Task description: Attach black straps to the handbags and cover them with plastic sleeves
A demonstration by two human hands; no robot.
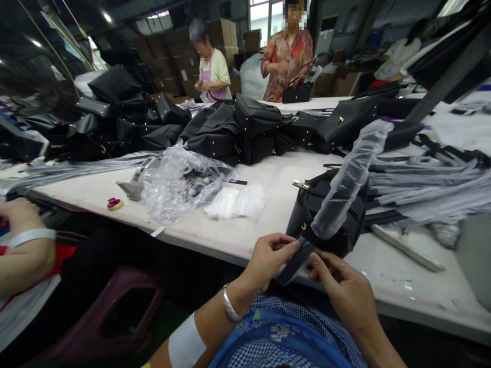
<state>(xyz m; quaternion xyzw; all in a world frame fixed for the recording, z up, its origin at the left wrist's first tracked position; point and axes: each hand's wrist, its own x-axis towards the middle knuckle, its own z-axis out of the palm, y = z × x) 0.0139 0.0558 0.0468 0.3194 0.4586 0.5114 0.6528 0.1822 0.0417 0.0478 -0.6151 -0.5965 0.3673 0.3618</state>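
Note:
Between my two hands, near the table's front edge, is a dark flat strip [293, 263], perhaps a strap with clear film on it. My left hand [270, 258] pinches its upper edge between thumb and fingers. My right hand [339, 278] pinches its other side. Just beyond my hands stands a black handbag [326, 204] with gold-coloured metal fittings. A clear plastic sleeve [349, 179], cloudy and wrinkled, lies slanting across the bag.
Crumpled clear plastic [172, 179], white padding [238, 201] and a pink-and-yellow roll [114, 204] lie on the white table [264, 230]. Black bags [253, 128] are heaped behind. Wrapped straps [425, 186] and a pale bar [406, 248] are at right. Another person's arm [26, 245] is at left.

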